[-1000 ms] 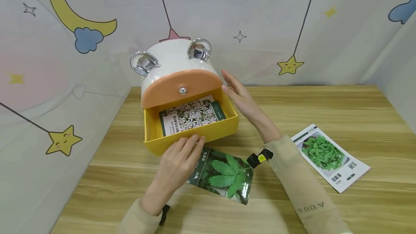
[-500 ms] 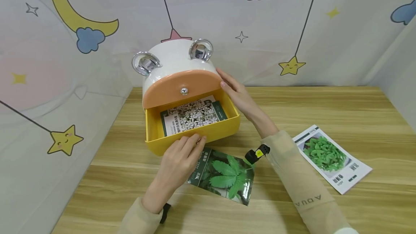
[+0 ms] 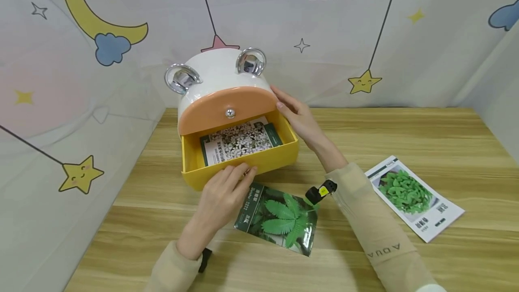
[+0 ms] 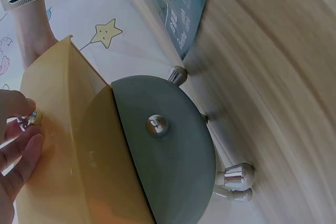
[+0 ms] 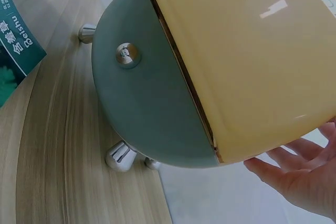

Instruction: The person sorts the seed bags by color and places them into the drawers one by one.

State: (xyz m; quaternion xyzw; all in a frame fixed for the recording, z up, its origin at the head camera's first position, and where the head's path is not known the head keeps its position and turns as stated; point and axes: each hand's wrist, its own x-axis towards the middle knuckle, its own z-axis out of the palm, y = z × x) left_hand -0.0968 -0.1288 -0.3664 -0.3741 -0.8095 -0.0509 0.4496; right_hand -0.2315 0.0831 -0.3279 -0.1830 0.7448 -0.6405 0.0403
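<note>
A white drawer box (image 3: 216,69) with two chrome ear shapes stands at the back of the table. Its yellow drawer (image 3: 279,159) is pulled out and holds several seed packets, the top one a white-flower packet (image 3: 245,141). My left hand (image 3: 219,199) is at the drawer's front; in the left wrist view its fingers pinch the small shiny knob (image 4: 29,120). Against the box's right side rests my right hand (image 3: 302,123), fingers extended. Below the yellow drawer, the wrist views show a grey-green front (image 5: 149,93) with a round metal knob (image 5: 127,55).
A dark green leaf seed packet (image 3: 279,222) lies on the wooden table (image 3: 405,134) in front of the drawer. Further right lies a white seed packet (image 3: 413,197) with a green plant picture. A printed cloth (image 3: 324,21) hangs behind the table.
My right hand has moved left onto the box's side. The yellow drawer has slid slightly inward, with my left hand moving along at its front.
</note>
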